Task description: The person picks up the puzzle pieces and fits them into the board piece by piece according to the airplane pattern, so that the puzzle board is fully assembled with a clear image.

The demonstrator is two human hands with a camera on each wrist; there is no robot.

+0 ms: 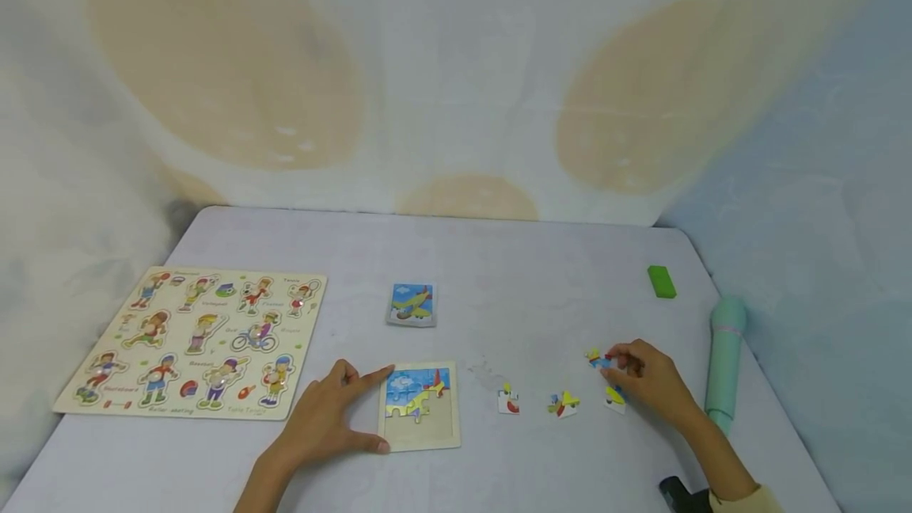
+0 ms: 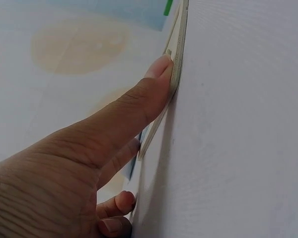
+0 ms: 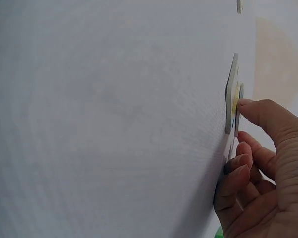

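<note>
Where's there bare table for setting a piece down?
Bare table lies between the airplane picture and the green block, and between the sports board and that picture. It's crowded between the puzzle tray and the right hand, where loose pieces lie; the left hand occupies the tray's left side.

puzzle tray [image 1: 439, 431]: wood-like, matt | tabletop [image 1: 527, 299]: smooth, matt | backdrop [image 1: 463, 85]: cloth-like, creased | mint roll [image 1: 725, 362]: smooth

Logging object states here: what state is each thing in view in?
Puzzle tray: top filled, bottom bare
Puzzle piece at the right hand: pinched
Other pieces: loose, outside the tray
Left hand: touching the tray's left side
Sports board: fitted with figures
Airplane picture: lying flat, face up
Green block: lying flat
Mint-green cylinder: on its side
</note>
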